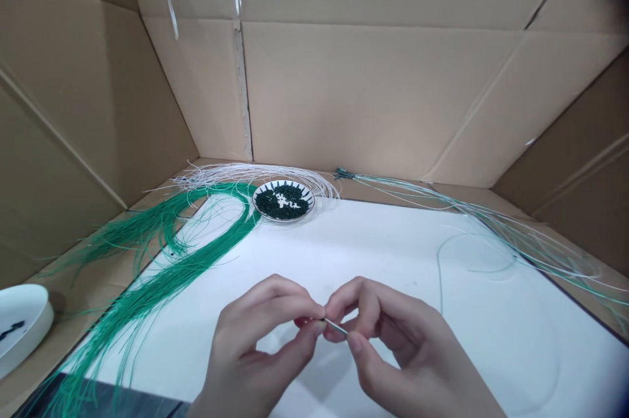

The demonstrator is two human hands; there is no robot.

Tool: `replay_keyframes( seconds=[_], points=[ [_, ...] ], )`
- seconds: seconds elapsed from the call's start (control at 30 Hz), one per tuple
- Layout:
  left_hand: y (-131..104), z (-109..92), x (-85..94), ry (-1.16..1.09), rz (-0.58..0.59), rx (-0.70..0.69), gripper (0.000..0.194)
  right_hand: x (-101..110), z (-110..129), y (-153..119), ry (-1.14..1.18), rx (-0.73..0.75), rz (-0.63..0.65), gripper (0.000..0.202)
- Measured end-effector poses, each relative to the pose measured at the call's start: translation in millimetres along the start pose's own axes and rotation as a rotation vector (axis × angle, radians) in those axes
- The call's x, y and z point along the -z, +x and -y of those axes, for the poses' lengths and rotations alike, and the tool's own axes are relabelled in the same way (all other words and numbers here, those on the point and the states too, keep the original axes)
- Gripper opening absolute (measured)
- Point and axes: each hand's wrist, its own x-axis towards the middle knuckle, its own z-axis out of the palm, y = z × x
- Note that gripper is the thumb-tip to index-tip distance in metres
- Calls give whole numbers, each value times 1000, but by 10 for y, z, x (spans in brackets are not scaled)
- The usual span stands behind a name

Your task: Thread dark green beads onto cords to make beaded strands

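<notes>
Near the bottom centre, my left hand [270,339] pinches a tiny dark piece between thumb and index finger. My right hand [393,339] is closed on a thin pale strand [337,326], whose short straight part spans the gap between the two hands and meets the dark piece. The fingertips of both hands nearly touch. Beyond them, a small patterned dish [311,209] holds many tiny dark green pieces [282,211]. A pale strand [440,274] curves over the white board to the right of my hands.
Green strands [196,261] lie across the left of the white board [373,234]. White strands [275,172] curl behind the dish. A tied bundle [417,189] stretches along the back right. A white bowl [42,320] sits far left. Cardboard walls [354,90] surround the board.
</notes>
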Motion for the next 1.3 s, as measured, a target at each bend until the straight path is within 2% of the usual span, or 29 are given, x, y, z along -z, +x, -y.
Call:
replay_keyframes(
  seconds=[0.13,0.23,0.47,0.7,0.87,1.1,1.3],
  points=[
    [-4,14,-28,-106,-35,132,25,-31,-11,-12,-7,34,-39,20],
    [-1,20,-40,-150,-43,160,21,-26,-18,-11,-55,37,-43,20],
    [31,8,-60,-49,-76,64,26,41,-43,13,-175,115,23,21],
    [-2,19,-5,187,-13,-112,29,89,-73,16,-328,196,46,21],
    [19,16,7,204,5,-152,26,87,-78,14,-328,184,42,21],
    [7,22,-22,103,-13,-96,28,69,-60,21,-288,159,51,22],
    [35,17,-44,107,-48,0,26,75,-77,25,-130,23,31,21]
  ],
)
